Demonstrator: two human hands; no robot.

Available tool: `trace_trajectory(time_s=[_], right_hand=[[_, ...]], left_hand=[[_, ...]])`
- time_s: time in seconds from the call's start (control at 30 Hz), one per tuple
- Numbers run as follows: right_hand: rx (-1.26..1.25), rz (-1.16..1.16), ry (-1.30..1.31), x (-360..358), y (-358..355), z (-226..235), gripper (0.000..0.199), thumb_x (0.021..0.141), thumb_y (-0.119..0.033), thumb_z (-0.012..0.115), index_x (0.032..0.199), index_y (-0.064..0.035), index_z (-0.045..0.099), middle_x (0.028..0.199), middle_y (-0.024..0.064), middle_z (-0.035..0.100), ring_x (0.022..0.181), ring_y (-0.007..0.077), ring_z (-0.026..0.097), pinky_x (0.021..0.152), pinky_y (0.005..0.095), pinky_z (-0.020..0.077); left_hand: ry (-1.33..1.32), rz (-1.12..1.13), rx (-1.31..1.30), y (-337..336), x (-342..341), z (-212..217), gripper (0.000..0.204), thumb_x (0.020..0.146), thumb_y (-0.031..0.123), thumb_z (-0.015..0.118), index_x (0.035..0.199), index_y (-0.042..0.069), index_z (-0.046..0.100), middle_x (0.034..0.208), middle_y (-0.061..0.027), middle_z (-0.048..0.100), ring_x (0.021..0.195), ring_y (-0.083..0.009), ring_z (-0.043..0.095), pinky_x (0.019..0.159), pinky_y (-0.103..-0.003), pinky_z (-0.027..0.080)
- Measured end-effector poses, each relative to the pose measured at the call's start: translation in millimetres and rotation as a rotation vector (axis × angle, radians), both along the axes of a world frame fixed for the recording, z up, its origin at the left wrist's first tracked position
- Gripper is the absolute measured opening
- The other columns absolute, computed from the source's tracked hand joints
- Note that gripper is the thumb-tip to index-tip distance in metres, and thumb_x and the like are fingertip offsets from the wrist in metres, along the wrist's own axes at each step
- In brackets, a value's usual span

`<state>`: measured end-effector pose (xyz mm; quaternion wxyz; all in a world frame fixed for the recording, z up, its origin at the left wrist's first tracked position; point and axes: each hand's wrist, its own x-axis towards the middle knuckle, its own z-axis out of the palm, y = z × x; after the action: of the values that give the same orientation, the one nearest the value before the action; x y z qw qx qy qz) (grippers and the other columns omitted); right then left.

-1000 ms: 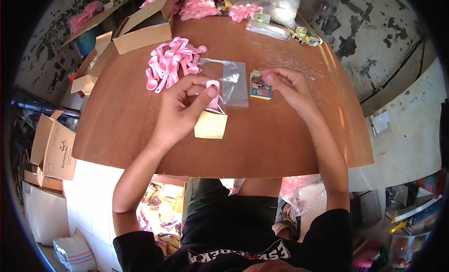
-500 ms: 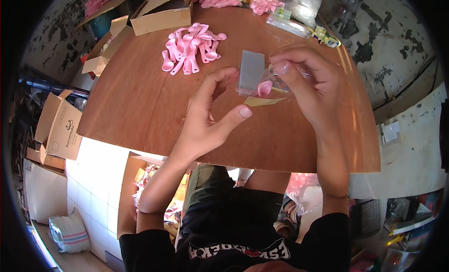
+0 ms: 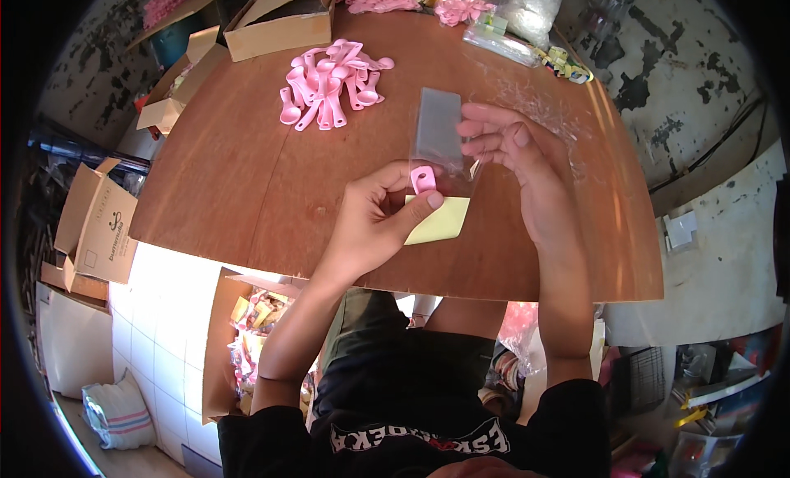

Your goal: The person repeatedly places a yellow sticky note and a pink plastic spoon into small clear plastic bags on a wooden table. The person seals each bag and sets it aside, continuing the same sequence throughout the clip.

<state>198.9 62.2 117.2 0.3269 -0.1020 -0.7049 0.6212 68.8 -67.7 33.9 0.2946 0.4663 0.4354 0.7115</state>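
My left hand is closed on a pink spoon, pinching it between thumb and fingers. Only the holed handle end of that spoon shows. A pale yellow slip hangs under the same thumb, and clear film seems to lie about the spoon, though its edges are hard to make out. Just beyond stands a grey-looking stack of clear plastic bags, flat on the table. To the right of the stack my right hand hovers with its fingers stretched out and nothing visible in them.
A heap of pink spoons lies on the brown table, left of the bags. Crumpled clear film spreads beyond my right hand. At the far edge are an open carton and plastic packs. Another box stands below the near edge.
My left hand has moved right and closed on the spoon and yellow slip. My right hand has let go of the spoon and film and opened its fingers.
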Motion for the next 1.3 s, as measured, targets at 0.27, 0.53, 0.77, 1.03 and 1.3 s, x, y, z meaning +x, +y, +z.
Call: trace_trajectory(time_s=[0.27,0.53,0.77,1.03,1.3], right_hand=[[-0.003,-0.063,-0.045,16.2,-9.8,-55.6,0.014,0.089,-0.007,0.072,0.098,0.0024,0.068,0.094,0.0060,0.070,0.087,0.0101,0.065,0.079,0.0242,0.0522],[-0.210,-0.070,0.007,7.1,-18.4,-65.6,0.014,0.090,-0.006,0.071,0.100,0.0029,0.068,0.095,0.0062,0.070,0.089,0.0103,0.066,0.081,0.0239,0.0527],[-0.003,-0.039,-0.113,9.0,-12.2,-67.1,0.016,0.090,-0.008,0.071,0.101,0.0034,0.069,0.096,0.0059,0.070,0.089,0.0098,0.065,0.080,0.0233,0.0527],[0.011,-0.062,-0.103,11.4,-5.2,-65.5,0.015,0.090,-0.006,0.071,0.102,0.0029,0.068,0.095,0.0068,0.070,0.083,0.0101,0.065,0.072,0.0238,0.0539],[-0.119,0.077,-0.008,14.0,11.1,-74.0,0.016,0.090,-0.004,0.069,0.104,0.0035,0.066,0.092,0.0082,0.069,0.076,0.0115,0.064,0.068,0.0259,0.0541]], left_hand=[[-0.100,-0.087,-0.070,-6.4,-0.9,-17.0,0.029,0.094,0.004,0.065,0.122,-0.002,0.058,0.104,-0.0073,0.071,0.090,-0.0054,0.062,0.077,-0.022,0.051],[-0.134,-0.132,-0.057,-13.2,-3.6,-24.0,0.029,0.096,0.004,0.062,0.124,-0.002,0.055,0.107,-0.0076,0.070,0.099,-0.0084,0.062,0.085,-0.023,0.048],[-0.044,-0.032,-0.021,-14.6,-6.6,-22.5,0.029,0.099,0.008,0.058,0.126,-0.002,0.055,0.106,-0.0075,0.070,0.098,-0.0091,0.063,0.085,-0.024,0.050],[-0.083,0.031,-0.072,-6.1,-15.2,-18.6,0.022,0.100,0.013,0.058,0.116,-0.002,0.064,0.100,-0.0047,0.071,0.087,-0.0065,0.064,0.074,-0.022,0.052],[-0.204,-0.043,-0.028,-6.1,-17.4,-17.5,0.023,0.099,0.013,0.058,0.117,0.000,0.065,0.107,-0.0059,0.071,0.092,-0.0082,0.065,0.072,-0.023,0.054]])
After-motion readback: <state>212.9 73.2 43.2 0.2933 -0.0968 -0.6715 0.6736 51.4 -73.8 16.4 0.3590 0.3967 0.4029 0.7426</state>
